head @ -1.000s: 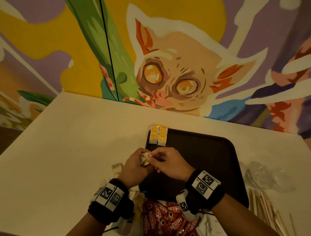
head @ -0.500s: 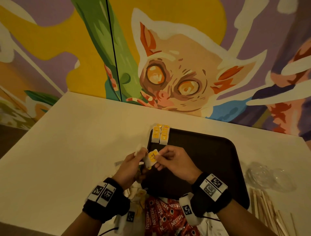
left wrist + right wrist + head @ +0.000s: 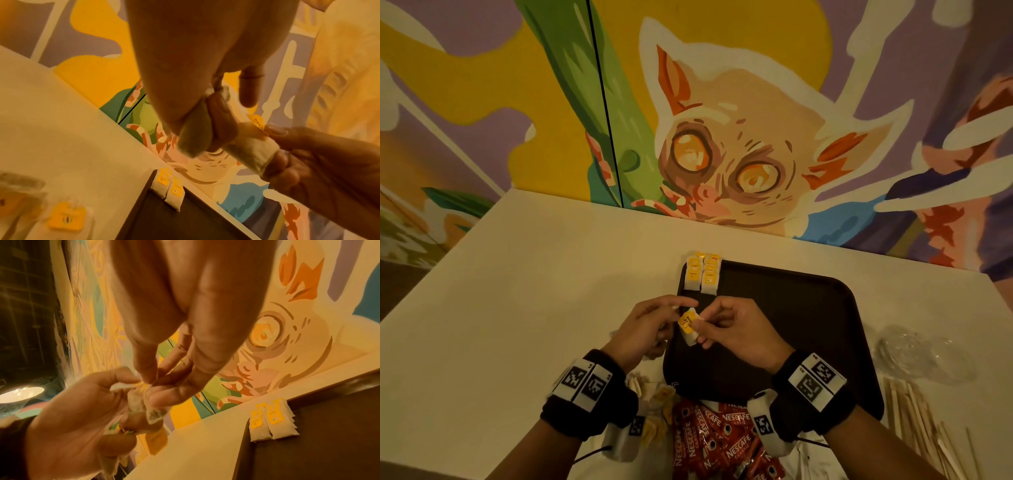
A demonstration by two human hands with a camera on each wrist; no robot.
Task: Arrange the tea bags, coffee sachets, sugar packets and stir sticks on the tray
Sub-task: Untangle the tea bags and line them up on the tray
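A dark brown tray (image 3: 791,325) lies on the white table (image 3: 517,308). Two short rows of tea bags (image 3: 703,272) with yellow tags sit at its far left corner, also seen in the wrist views as tea bag rows (image 3: 170,191) (image 3: 271,423). Above the tray's left edge my right hand (image 3: 705,330) pinches one tea bag (image 3: 688,327) by its yellow-tagged end. My left hand (image 3: 678,311) touches the same bag and grips more tea bags (image 3: 195,133) in its curled fingers. The pinched tea bag (image 3: 251,151) hangs in the air between both hands.
Red Nescafe sachets (image 3: 709,442) are heaped at the near edge. Loose tea bags (image 3: 654,401) lie beside my left wrist. Wooden stir sticks (image 3: 921,411) and clear plastic packaging (image 3: 914,353) lie right of the tray. A painted wall closes the table's far side.
The hands, pressed together on a wad of bags a second ago, have drawn one tagged tea bag out. Both hands have shifted slightly right, over the tray's left edge.
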